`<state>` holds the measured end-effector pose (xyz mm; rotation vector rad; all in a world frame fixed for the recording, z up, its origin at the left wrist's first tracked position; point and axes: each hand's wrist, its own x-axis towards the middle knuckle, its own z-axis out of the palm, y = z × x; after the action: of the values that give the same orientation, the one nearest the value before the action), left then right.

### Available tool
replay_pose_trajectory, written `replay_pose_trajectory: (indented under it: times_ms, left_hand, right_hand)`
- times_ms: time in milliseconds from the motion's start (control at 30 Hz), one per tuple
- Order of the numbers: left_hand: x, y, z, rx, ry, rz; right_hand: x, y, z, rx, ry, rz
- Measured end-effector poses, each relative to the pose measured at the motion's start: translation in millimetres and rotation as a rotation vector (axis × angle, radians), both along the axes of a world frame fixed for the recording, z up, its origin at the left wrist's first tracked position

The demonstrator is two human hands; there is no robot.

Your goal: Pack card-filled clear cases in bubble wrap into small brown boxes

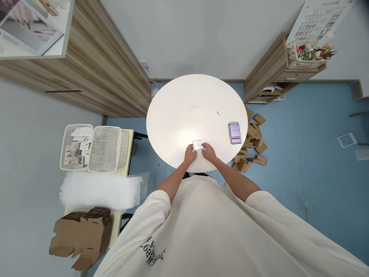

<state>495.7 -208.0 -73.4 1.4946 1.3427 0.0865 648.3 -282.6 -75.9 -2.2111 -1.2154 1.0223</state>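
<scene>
A small whitish, see-through plastic box [197, 145] is at the near side of the round white table [198, 92]. My left hand [190, 154] grips its left edge with curled fingers. On the opposite edge, my right hand [208, 151] has its fingers closed in the same way. What the box contains is too small to make out. Farther right on the table lies a phone [235, 133] with its screen blurred out.
Small brown cardboard boxes [253, 134] are piled on the floor at right. On a side table at left are a basket of packets [76, 148], a basket of clear cases [105, 150], white plastic sheets [99, 190] and flat cardboard blanks [80, 236]. Wooden cabinets [115, 57] flank the table.
</scene>
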Motion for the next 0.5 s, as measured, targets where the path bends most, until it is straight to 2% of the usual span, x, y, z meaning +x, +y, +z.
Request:
replay_pose_trajectory:
  times_ms: [267,500]
  left_hand:
    - [0.2,15.6,11.3,0.064,-0.114,0.120]
    - [0.1,27.9,22.1,0.083,-0.065,0.220]
  right_hand:
    - [-0.5,14.9,19.1,0.060,-0.019,0.003]
    - [-0.4,32.0,39.6,0.039,-0.052,0.077]
